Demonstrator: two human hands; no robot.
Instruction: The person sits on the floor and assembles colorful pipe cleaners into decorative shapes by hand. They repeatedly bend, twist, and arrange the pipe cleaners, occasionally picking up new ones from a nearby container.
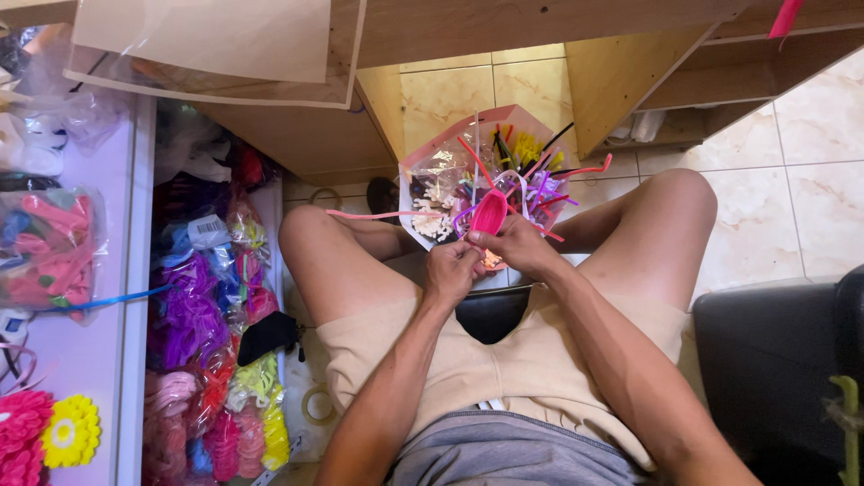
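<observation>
Tiled floor [810,180], cream with a marbled look, under a wooden bench [540,27]; person seated on a black stool [490,310], knees apart.

Pink petal [489,214]: a flat oval loop, hot pink, fuzzy-edged like bent pipe cleaner filled in, standing upright just above the fingertips, between the knees and over the floor. A long pink stem [369,214] runs off from it toward the left knee, thin and nearly level.

Left hand [453,270] pinched shut at the petal's base. Right hand [517,245] also closed on the base, thumb and fingers pressing from the other side; the two hands touch.

Just behind the petal, a cone-shaped wrap [432,162] of pink paper and clear film holds loose pipe cleaners [531,166] in purple, red, yellow and black, plus small white pieces.

Left of the leg, bagged bundles [193,315] of purple, pink, red and yellow material lie piled on the floor. Farther left, a white table [90,360] carries a yellow flower [70,432] and a bag of pink pieces [49,243].
</observation>
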